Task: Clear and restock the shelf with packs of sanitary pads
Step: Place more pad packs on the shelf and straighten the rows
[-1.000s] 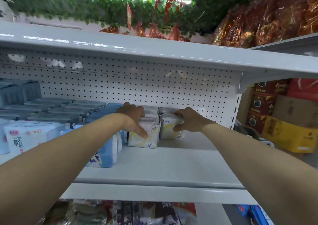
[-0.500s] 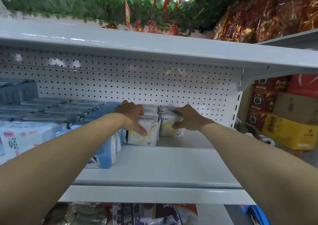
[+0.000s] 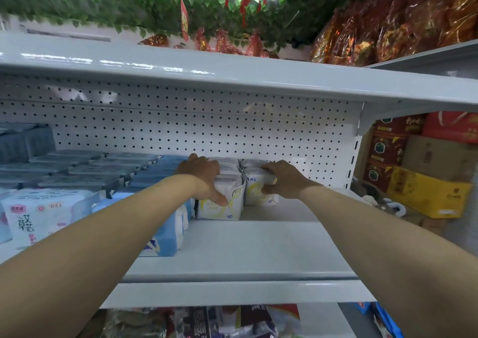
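- Both arms reach in from the bottom corners of the frame, hands meeting at frame centre, deep on the shelf (image 3: 258, 249).
- Left hand (image 3: 204, 176) sits on top of the left white pack row (image 3: 219, 207), fingers curled over the back packs, thumb pressed down the front face. Closed round it, by the look.
- Right hand (image 3: 282, 180) clamps the right white pack row (image 3: 258, 195), the one marked ABC: fingers over the top, thumb on the front, so a firm pinch.
- Key relation: the two rows stand side by side, touching, at centre frame just below the pegboard wall (image 3: 207, 130). Each row's long axis runs front-to-back, away from the person.
- Each hand is on its own row, neither nearer, approx equal reach.
- Blue packs (image 3: 165, 236) butt against the left row at centre-left; bare shelf lies to the right and in front.
- Judgement: next move prob slides or lifts the rows toward the front edge, w/ clear room that way.
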`<state>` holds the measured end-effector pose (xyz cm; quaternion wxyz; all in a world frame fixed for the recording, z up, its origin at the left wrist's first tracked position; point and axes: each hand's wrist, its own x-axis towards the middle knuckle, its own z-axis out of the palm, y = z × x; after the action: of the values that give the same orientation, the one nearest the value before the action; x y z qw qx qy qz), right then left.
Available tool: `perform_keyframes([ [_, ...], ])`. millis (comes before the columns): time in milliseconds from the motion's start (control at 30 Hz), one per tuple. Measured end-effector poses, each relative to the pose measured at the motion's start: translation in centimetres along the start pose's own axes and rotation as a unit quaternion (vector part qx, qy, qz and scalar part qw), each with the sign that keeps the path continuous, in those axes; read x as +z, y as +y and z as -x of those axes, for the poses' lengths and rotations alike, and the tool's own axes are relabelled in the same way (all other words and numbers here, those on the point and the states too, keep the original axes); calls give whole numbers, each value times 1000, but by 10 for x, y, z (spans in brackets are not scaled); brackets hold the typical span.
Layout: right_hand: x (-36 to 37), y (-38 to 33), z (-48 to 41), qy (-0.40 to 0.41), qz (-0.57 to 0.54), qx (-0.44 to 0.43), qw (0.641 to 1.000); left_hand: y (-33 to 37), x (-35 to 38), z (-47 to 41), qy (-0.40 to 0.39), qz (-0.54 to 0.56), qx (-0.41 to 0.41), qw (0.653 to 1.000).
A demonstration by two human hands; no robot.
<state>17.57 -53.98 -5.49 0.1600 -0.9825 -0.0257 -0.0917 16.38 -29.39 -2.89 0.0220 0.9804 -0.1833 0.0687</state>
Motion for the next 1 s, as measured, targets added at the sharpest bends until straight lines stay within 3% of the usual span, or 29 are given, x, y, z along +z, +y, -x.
perform_keyframes([
  [300, -12, -33, 27, 57, 47, 65, 995, -1, -7, 1, -22, 9, 20, 1000],
  [433, -33, -54, 47, 71, 83, 69, 992, -3, -22, 10, 11, 49, 27, 998],
  [833, -54, -124, 157, 103, 61, -3, 993, -19, -55, 135, 167, 149, -55, 973],
  [1000, -55, -156, 215, 80, 49, -43, 995, -27, -62, 214, 169, 157, -109, 967],
])
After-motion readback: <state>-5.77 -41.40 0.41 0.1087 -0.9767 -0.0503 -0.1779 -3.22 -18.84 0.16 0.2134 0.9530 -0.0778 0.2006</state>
